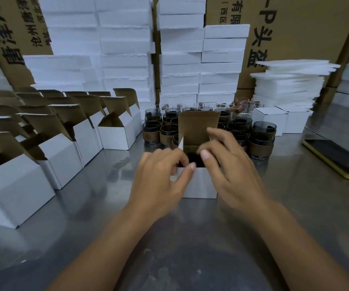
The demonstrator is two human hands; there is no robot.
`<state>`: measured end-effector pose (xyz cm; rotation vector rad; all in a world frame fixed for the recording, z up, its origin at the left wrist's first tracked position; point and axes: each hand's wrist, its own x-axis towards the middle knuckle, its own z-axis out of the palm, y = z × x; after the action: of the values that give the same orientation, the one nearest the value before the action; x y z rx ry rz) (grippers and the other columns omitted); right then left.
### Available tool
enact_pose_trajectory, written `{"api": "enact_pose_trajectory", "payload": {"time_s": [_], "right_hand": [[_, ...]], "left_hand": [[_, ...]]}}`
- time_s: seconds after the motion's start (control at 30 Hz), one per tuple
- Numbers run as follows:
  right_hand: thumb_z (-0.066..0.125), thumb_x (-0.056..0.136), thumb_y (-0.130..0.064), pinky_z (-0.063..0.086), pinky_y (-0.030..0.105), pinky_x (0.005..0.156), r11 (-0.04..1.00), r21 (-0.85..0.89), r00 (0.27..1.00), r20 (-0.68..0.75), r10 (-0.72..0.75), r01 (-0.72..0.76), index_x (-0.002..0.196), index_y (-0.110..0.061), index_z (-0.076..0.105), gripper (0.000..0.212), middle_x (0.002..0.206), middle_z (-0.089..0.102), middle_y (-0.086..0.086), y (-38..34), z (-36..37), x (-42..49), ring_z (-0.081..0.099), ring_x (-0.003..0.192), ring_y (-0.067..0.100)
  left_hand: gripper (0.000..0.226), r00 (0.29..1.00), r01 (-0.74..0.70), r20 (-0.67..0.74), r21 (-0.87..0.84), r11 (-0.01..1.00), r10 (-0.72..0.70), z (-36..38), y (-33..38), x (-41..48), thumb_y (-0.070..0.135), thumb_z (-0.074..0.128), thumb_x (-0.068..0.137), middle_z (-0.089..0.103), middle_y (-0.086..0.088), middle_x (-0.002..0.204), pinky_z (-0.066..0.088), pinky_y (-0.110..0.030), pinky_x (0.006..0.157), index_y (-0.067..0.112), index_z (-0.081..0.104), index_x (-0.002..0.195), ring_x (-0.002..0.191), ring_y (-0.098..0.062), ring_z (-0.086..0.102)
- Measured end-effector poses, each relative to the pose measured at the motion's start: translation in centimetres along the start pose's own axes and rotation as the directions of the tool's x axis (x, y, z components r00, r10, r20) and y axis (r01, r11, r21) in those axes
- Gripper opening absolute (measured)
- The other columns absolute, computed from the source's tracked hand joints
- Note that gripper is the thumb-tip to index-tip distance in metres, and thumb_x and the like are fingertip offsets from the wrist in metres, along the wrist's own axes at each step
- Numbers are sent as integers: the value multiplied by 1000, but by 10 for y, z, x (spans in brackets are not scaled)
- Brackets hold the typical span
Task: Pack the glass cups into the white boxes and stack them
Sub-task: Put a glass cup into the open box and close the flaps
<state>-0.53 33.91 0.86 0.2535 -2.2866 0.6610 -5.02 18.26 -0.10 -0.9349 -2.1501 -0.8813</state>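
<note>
A small white box (200, 183) stands on the steel table in front of me, its brown-lined lid upright at the back. Something dark, seemingly a glass cup, sits inside it. My left hand (161, 179) pinches the box's left side flap at the front corner. My right hand (230, 162) curls over the right side of the box, thumb at the opening. Behind the box stands a cluster of dark glass cups (261, 141) with brown sleeves, several stacked in twos.
Rows of open white boxes (64, 148) fill the left side. Closed white boxes (271, 120) sit at the right behind the cups. Tall stacks of foam boxes (179, 59) and foam sheets (291, 85) line the back. A phone (337, 158) lies at the right.
</note>
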Motion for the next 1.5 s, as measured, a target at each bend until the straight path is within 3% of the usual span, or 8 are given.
{"api": "enact_pose_trajectory", "payload": {"time_s": [0.13,0.27,0.43,0.6,0.77,0.9,1.07,1.5], "right_hand": [[43,96,-20,37,10,86,885,432,909,-277,313,-173,114,-26,49,20,116,52,-6,-6,10,5,50,105,-2],[58,91,-18,39,21,91,668,571,808,-15,589,-477,133,-23,38,46,123,45,-7,5,15,9,50,112,8],[54,92,-10,42,8,75,630,607,839,118,531,-485,142,-24,30,57,118,49,-11,7,22,8,52,102,-5],[49,90,4,46,17,88,684,643,917,76,391,-345,126,-50,34,67,119,57,-11,8,21,7,54,110,-1],[48,90,6,42,5,73,708,642,919,-14,395,-294,88,-28,51,34,97,60,-12,6,22,7,56,87,-11],[40,91,-4,44,6,67,546,762,851,12,525,-348,70,-20,59,32,101,63,-12,5,23,7,58,89,-11],[45,82,-48,41,9,69,648,695,909,19,416,-310,84,-25,56,25,85,61,-23,2,26,1,54,80,-8],[50,82,-56,41,9,64,804,556,956,-58,288,-209,87,-32,54,25,84,59,-23,4,23,-1,53,75,-5]], "left_hand": [[28,981,149,-74,-292,945,-178,-3,0,4,38,50,90,50,7,76,39,-11,67,56,44,110,77,-8,52],[47,885,459,159,-452,765,-438,4,-4,8,43,54,88,52,4,101,38,2,65,52,31,129,82,12,52],[59,757,653,406,-499,569,-513,10,-7,8,44,56,87,51,7,122,37,-9,65,45,28,139,95,7,51],[50,827,560,365,-607,564,-428,11,-4,10,19,55,90,58,7,106,43,-5,68,57,37,117,89,6,58],[29,868,496,301,-558,665,-395,11,-8,7,26,57,90,56,15,107,40,-4,72,51,47,100,100,8,52],[16,844,534,309,-562,632,-439,10,-10,7,36,37,99,56,31,97,36,0,71,41,52,97,93,18,49],[47,860,508,310,-591,627,-405,4,-9,5,72,30,74,55,41,96,36,-6,70,40,52,101,86,29,45],[41,906,411,220,-665,623,-362,8,-14,5,56,59,69,63,10,103,50,-18,79,26,54,96,99,-2,61]]}}
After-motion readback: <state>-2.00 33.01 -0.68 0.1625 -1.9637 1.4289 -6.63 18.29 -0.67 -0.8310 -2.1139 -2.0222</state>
